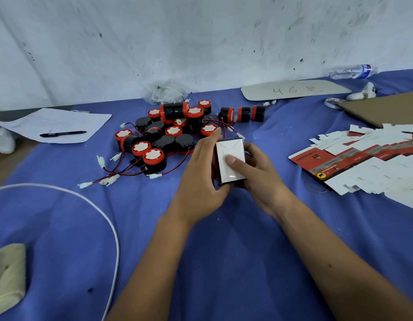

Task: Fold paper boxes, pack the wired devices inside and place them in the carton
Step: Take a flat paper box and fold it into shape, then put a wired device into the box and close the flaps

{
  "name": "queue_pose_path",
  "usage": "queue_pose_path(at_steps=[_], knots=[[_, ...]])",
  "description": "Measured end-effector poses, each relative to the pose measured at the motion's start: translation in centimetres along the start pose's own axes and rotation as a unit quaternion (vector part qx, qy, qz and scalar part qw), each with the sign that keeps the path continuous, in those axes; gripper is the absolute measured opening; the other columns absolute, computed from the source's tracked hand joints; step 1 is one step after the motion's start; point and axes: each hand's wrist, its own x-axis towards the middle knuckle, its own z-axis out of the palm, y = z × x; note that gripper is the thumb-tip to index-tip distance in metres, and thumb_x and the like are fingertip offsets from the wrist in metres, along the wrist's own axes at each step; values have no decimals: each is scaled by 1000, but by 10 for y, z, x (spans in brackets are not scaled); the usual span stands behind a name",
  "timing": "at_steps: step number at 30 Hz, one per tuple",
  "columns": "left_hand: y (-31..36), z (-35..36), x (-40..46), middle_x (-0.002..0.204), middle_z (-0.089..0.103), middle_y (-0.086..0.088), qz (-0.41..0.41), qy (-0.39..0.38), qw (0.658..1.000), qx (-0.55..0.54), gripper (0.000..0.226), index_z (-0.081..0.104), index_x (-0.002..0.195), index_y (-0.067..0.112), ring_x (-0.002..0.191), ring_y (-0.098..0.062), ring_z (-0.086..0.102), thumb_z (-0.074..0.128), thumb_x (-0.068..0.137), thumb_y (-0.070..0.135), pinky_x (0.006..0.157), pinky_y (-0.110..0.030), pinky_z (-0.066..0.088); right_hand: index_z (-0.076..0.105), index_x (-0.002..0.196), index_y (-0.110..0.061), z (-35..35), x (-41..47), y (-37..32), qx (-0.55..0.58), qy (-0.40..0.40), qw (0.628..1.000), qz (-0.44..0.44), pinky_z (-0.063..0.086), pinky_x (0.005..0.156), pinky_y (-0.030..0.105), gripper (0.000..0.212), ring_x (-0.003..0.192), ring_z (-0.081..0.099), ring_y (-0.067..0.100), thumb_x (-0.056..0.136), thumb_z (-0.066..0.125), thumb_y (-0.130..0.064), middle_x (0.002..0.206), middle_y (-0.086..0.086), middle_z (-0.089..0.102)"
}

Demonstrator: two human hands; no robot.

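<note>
While both hands (226, 174) grip it, the paper box (229, 162) seems closed.

Your hands, the left hand (201, 172) and the right hand (258, 174), cover the sides and underside of the paper box (230, 161), so its contents cannot be told, and your left fingertips are hidden behind it. Cut off by the picture's edges: the brown cardboard sheet (386, 107) and the stack of flat box blanks (363, 163) at right, the yellowish cloth (8, 272) and white object (4, 140) at left. Too small to read: print on the blanks, the writing on the paper sheet (55, 123), and the label on the water bottle (353, 71).
</note>
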Motion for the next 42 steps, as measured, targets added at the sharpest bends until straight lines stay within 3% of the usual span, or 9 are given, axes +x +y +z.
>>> queue_pose_path(at_steps=[9,20,22,25,26,30,35,39,42], knots=[[7,1,2,139,51,2,53,-4,998,40,78,53,140,12,130,-10,51,75,67,-3,104,-18,43,58,116,-25,-4,5,7,-131,25,990,-51,57,73,24,28,95,71,10,96,60,-5,102,-9,74],[-7,-3,1,145,51,6,27,10,999,21,74,48,145,18,135,-12,49,83,80,13,106,-31,47,59,115,-9,-18,2,-7,-50,-36,997,-55,57,81,37,42,97,73,30,79,79,-11,105,15,75],[-12,-4,-1,140,54,6,-11,-20,999,-25,70,49,142,20,131,-13,52,80,79,15,104,-35,50,59,109,-14,-17,1,-7,-243,10,960,-137,56,83,37,42,90,71,22,74,82,-19,95,1,75],[-9,-2,-2,125,64,6,-179,-5,963,-203,50,52,135,28,116,-10,62,64,86,30,97,-37,54,63,112,-17,-5,0,-1,-537,-11,799,-270,41,111,45,40,96,66,17,75,81,-16,101,-8,70],[-10,-2,-1,121,66,5,-224,28,944,-241,47,52,133,30,112,-10,65,63,87,36,95,-36,56,65,113,-16,2,-1,1,-548,-46,785,-285,34,117,45,38,98,65,18,78,80,-13,104,-6,70],[-15,-5,1,121,68,-2,-297,136,909,-259,36,56,127,23,113,-22,67,64,94,34,87,-36,59,72,114,-7,16,-4,0,-383,-87,857,-334,49,99,30,25,106,65,13,93,62,-15,111,0,71],[-18,-11,0,86,59,16,-249,220,925,-183,37,56,110,31,76,0,56,50,77,16,59,-16,48,73,86,-7,16,17,4,-200,137,942,-231,62,75,43,33,89,69,24,101,48,-22,86,5,71],[-27,-16,-3,96,58,23,-226,202,949,-89,52,49,119,25,90,5,56,43,76,-4,65,-7,44,68,97,-15,11,74,15,-471,192,854,-114,53,80,36,11,93,66,25,92,62,-23,93,0,72],[-34,-14,-4,108,58,23,-266,168,946,-78,62,47,126,22,100,6,57,49,77,-15,66,-4,46,58,126,-13,21,118,23,-619,132,771,-69,46,95,42,43,120,51,35,90,64,-37,125,14,60]])
